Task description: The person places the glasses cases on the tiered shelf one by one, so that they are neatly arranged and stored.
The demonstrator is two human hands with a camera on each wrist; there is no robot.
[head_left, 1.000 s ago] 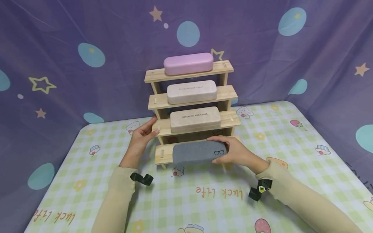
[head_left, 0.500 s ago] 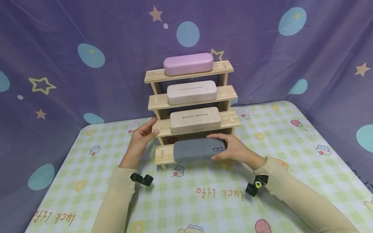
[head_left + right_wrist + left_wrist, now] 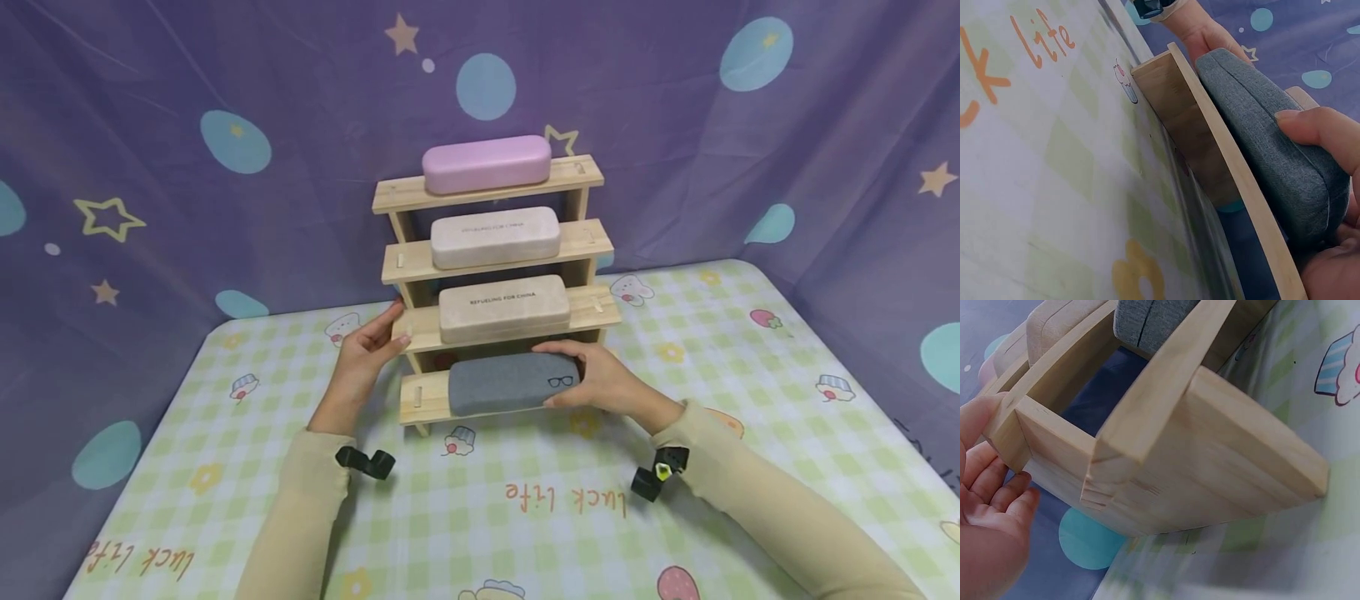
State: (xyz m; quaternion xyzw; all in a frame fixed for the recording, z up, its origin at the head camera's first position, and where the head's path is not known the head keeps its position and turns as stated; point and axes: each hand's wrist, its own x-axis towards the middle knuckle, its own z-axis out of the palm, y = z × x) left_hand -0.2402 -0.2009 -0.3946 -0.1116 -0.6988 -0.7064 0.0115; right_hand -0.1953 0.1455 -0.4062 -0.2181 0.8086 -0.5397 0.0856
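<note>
A grey-blue fabric glasses case (image 3: 502,385) with a small glasses print lies along the bottom step of a stepped wooden stand (image 3: 423,402). My right hand (image 3: 611,385) grips its right end, thumb in front and fingers behind. In the right wrist view a narrow dark strip shows between part of the case (image 3: 1260,131) and the board, so full contact cannot be told. My left hand (image 3: 365,360) holds the stand's left side at the second step from the bottom. In the left wrist view its thumb is on the board's end and its fingers are below.
Higher steps bear a beige case (image 3: 504,310) printed "REFUELING FOR CHINA", a whitish case (image 3: 495,239) and a pink case (image 3: 487,165). A green-checked cloth (image 3: 450,542) covers the table. Behind the stand hangs a purple curtain (image 3: 315,67) with stars and blue ovals.
The grey-blue case has moved slightly back and up in the head view, away from the front edge and over the bottom step, with my right hand. My left hand stays put.
</note>
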